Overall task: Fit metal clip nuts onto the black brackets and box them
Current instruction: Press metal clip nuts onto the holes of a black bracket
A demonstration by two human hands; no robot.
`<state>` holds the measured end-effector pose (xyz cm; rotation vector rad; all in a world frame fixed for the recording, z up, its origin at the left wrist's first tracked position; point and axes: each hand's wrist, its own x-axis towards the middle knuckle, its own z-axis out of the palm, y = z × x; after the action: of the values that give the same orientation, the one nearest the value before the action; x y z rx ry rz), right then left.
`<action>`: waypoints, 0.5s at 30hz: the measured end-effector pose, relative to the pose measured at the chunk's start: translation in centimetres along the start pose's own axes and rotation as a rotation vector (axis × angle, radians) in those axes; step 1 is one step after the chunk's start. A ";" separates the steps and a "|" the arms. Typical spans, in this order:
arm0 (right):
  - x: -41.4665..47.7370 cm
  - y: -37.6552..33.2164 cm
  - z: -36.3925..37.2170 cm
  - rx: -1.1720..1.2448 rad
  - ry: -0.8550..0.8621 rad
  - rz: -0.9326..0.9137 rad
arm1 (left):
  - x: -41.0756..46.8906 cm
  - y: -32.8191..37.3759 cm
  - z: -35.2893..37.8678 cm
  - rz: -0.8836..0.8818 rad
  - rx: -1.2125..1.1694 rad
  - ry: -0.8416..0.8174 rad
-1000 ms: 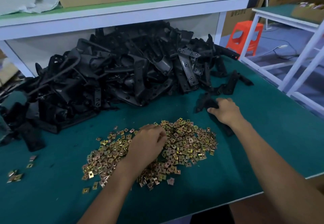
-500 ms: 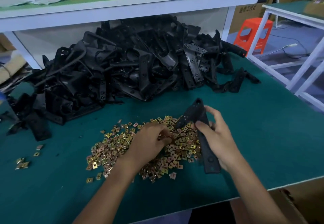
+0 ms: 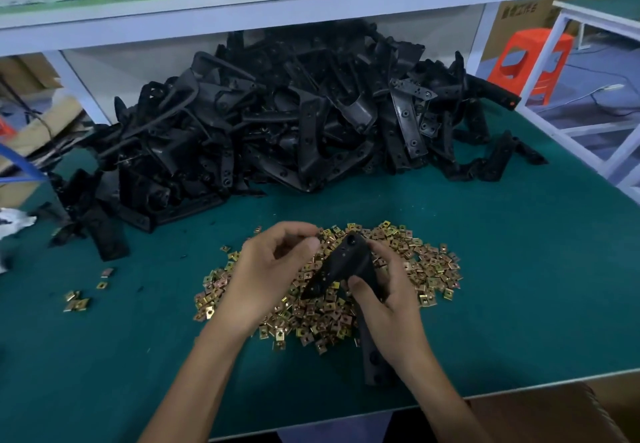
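A heap of gold metal clip nuts (image 3: 419,266) lies on the green table (image 3: 519,286) in front of me. My right hand (image 3: 388,290) grips a black angled bracket (image 3: 341,266) above the heap, one leg of it running down past my wrist. My left hand (image 3: 273,266) is raised beside the bracket's upper end with thumb and fingers curled together; whether a clip nut sits between them is hidden. A big pile of black brackets (image 3: 294,124) fills the back of the table.
A few stray clip nuts (image 3: 78,302) lie at the left. A cardboard box (image 3: 554,411) shows below the table's front edge at the right. A white shelf (image 3: 277,9) overhangs the bracket pile. An orange stool (image 3: 530,61) stands beyond the table's right side.
My right hand took a bracket from the table and brought it over the nut heap. My left hand lifted off the heap and rose next to the bracket's top end.
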<state>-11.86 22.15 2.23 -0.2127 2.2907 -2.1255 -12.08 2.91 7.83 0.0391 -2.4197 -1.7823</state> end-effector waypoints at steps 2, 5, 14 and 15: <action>0.0 0.2 0.0 -0.020 0.001 0.006 | -0.4 0.0 0.0 -0.016 -0.027 -0.012; 0.2 0.5 0.0 -0.036 0.010 0.008 | -0.8 -0.1 0.3 -0.015 -0.047 0.002; 0.3 1.0 0.2 -0.038 0.027 -0.004 | -1.6 -1.0 2.1 -0.242 -0.356 0.049; 0.3 1.0 0.2 -0.038 0.025 -0.002 | -1.6 -1.0 2.1 -0.248 -0.362 0.061</action>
<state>-12.24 22.02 1.22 -0.1908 2.3469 -2.0991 -10.83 4.79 6.08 0.3636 -2.0900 -2.2626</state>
